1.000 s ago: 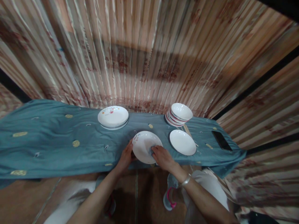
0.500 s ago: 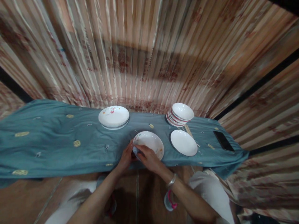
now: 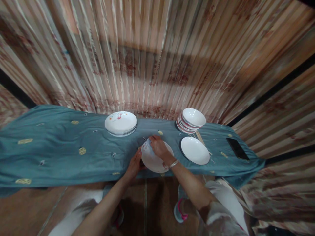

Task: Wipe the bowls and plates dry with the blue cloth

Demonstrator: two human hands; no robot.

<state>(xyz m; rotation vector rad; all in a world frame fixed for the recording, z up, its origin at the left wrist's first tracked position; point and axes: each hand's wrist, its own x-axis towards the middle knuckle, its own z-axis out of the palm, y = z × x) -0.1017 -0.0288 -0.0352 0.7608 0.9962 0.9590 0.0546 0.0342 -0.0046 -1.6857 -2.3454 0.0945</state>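
A white plate with a floral print (image 3: 154,164) is at the front middle of the cloth-covered table. My left hand (image 3: 134,164) is closed on its left edge, thumb near the rim and the other fingers partly hidden beneath. Across the plate's far side reaches my right hand (image 3: 159,148), its fingers closed on a pale blue cloth (image 3: 148,146) that lies against the plate's upper left surface. Much of the cloth is hidden under the hand.
Behind to the left stands a stack of floral plates (image 3: 121,122). On the right are stacked bowls (image 3: 194,117), white plates (image 3: 195,150), chopsticks (image 3: 200,137) and a black phone (image 3: 237,148). A pleated curtain (image 3: 147,65) hangs behind the teal tablecloth (image 3: 61,144).
My right hand has moved with the cloth from the plate's near left side to its far edge. The plate looks turned, its print now lying elsewhere. My left hand stays at the left rim.
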